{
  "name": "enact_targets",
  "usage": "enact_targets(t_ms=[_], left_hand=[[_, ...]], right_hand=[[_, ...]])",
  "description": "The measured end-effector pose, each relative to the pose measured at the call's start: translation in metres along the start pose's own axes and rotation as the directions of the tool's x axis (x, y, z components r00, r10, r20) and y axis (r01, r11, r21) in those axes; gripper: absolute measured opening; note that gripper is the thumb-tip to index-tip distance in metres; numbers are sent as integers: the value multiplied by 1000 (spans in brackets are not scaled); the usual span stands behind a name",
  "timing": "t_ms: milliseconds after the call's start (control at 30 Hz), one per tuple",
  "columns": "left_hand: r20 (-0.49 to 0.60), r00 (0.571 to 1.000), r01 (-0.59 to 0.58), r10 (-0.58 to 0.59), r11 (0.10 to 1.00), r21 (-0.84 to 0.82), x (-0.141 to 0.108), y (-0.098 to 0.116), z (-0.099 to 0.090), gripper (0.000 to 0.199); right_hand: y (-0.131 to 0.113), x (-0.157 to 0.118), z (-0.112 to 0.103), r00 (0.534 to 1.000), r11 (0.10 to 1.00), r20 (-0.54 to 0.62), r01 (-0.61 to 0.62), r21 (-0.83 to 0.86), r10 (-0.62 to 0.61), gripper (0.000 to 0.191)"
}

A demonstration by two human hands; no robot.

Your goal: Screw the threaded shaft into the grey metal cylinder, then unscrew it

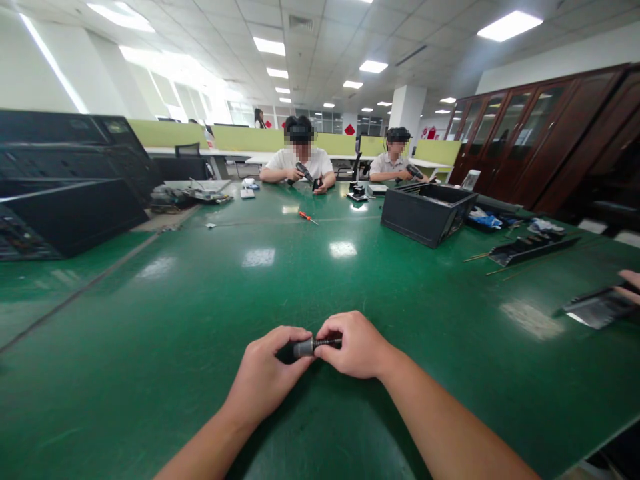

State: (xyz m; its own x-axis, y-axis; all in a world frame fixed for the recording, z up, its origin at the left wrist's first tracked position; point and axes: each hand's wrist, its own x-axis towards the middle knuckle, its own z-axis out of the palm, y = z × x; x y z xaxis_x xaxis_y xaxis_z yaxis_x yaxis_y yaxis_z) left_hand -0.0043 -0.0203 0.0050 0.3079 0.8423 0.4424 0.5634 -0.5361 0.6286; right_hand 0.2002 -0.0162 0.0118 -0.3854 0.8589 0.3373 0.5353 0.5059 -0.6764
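Note:
Near the front of the green table [280,280], my left hand [267,370] is wrapped round a small grey and black cylindrical part [303,348]. A thin ribbed metal shaft [326,342] juts out of its right end. The thumb and fingers of my right hand [355,345] pinch this shaft close to the cylinder. Both hands nearly touch at the fingertips, just above the tabletop. What lies inside my left palm is hidden.
An orange screwdriver [307,217] lies farther back. Black computer cases stand at left [95,217] and back right [425,215]. Two people [300,160] [395,160] hold drills across the table. At the right edge, another person's hand [631,287] touches a dark panel [600,307].

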Motion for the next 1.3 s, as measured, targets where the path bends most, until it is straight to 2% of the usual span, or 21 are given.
enact_targets(t_ms=[267,800,1300], left_hand=[[-30,999,-22,22,999,24,-2,-2,0,20],[-80,991,-98,103,994,56,0,-1,-2,17],[-85,991,-96,101,994,59,-1,-1,-2,18]], right_hand=[[1,1,-2,1000,999,13,18,-46,-18,7],[-2,-2,-2,1000,1000,-14,23,-13,-23,8],[-4,-3,-2,1000,1000,-15,23,-20,-23,9]])
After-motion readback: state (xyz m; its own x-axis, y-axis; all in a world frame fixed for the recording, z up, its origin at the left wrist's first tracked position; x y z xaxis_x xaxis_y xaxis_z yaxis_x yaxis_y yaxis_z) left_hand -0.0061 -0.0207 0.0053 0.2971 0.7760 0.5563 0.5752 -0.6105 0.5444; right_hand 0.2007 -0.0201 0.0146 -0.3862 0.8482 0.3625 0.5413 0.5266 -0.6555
